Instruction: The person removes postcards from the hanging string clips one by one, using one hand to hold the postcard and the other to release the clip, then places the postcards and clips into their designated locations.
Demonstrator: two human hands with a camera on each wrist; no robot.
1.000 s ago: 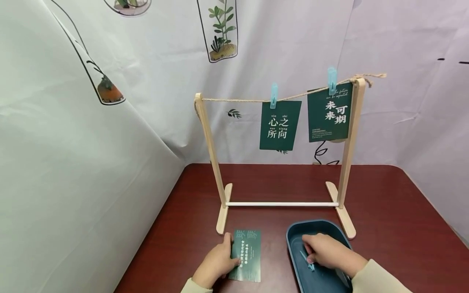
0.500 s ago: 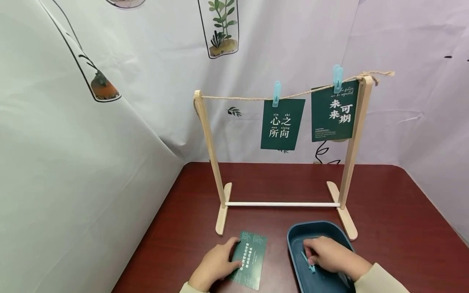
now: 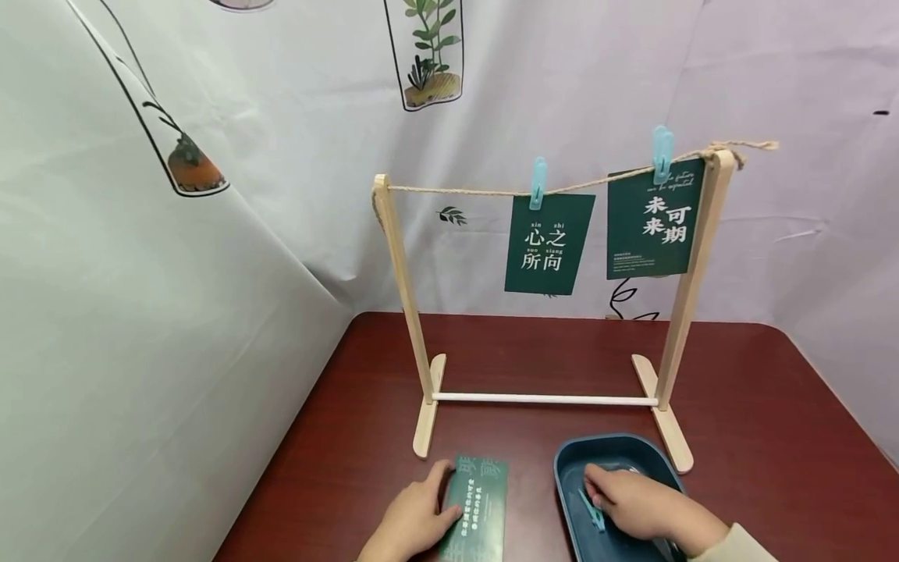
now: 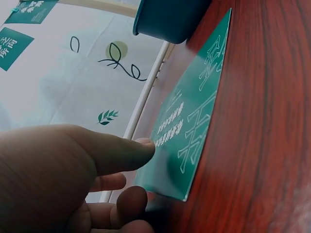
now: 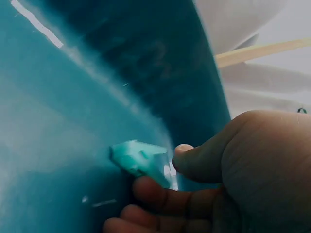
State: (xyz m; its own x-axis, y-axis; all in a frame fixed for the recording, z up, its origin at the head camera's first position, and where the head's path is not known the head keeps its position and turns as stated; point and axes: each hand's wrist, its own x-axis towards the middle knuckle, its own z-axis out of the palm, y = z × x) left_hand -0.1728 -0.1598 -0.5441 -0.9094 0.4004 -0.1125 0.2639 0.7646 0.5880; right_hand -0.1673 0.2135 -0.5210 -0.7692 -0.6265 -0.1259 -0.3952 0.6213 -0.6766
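A green card [image 3: 479,507] with white characters lies at the near middle of the table. My left hand [image 3: 413,513] holds its left edge, thumb on the printed face and the fingers lower down, as the left wrist view of the card [image 4: 194,121] shows. Inside a dark blue tray [image 3: 564,476] to the right, my right hand [image 3: 639,499] pinches a light blue clothespin [image 3: 594,517] between thumb and index finger. Seen from the right wrist, the clothespin [image 5: 138,158] is blurred, close over the tray floor [image 5: 53,145], its one end hidden by the fingertips.
Behind the hands stands a wooden rack [image 3: 544,400] with a twine line [image 3: 456,190] across its top. Two green cards hang there, a middle card [image 3: 544,261] and a right card [image 3: 649,254], each under a blue clothespin. A patterned white cloth [image 3: 281,117] encloses the table.
The card under my left hand swung askew, then straightened, and sits slightly nearer me. My right hand and the clothespin have shifted little inside the tray. The head view has moved slightly.
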